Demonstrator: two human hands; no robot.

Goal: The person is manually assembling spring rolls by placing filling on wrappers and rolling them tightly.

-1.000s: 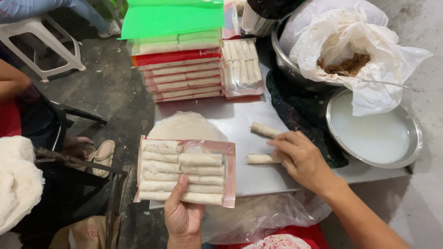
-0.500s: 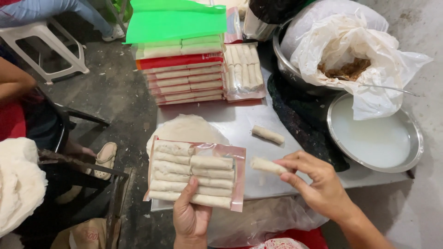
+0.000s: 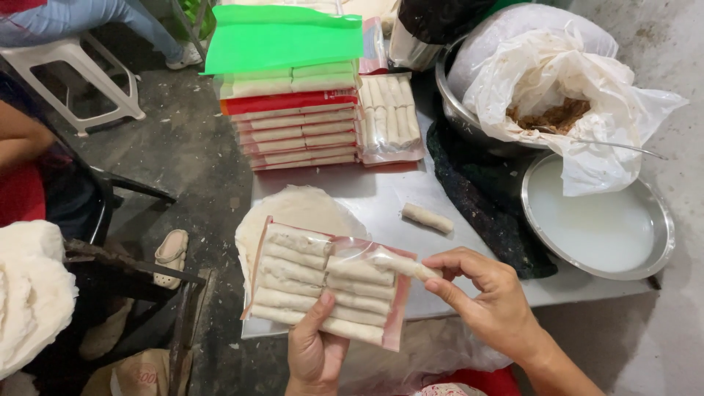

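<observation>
Since half a second ago the right hand (image 3: 493,304) has carried its roll (image 3: 402,265) leftward from just beside the bag to the bag's open edge; the roll's far end now lies inside the plastic. The second loose roll (image 3: 427,218) has not shifted on the table (image 3: 367,202).

Nearest: the left hand (image 3: 315,350) grips the clear bag (image 3: 328,282) from below, thumb pressed on its front face, fingers hidden behind. The bag holds two columns of pale rolls lying crosswise, packed touching one another, and has a red strip along its edges. The right hand's thumb and fingertips are closed on the near end of the entering roll, at the bag's upper right corner.

Under the bag lies a round stack of thin wrappers (image 3: 293,209), partly covered.

Right, middle distance: a shallow metal dish (image 3: 598,220) filled with cloudy white liquid, resting beside a dark cloth (image 3: 477,194).

Farther: a metal pot (image 3: 458,103) lined with white plastic, containing brown filling (image 3: 550,117) with a utensil handle sticking out. At the table's far end, a stack of filled bags (image 3: 290,121) with a green sheet (image 3: 282,37) on top, and one more filled bag (image 3: 389,117) just beside it.
</observation>
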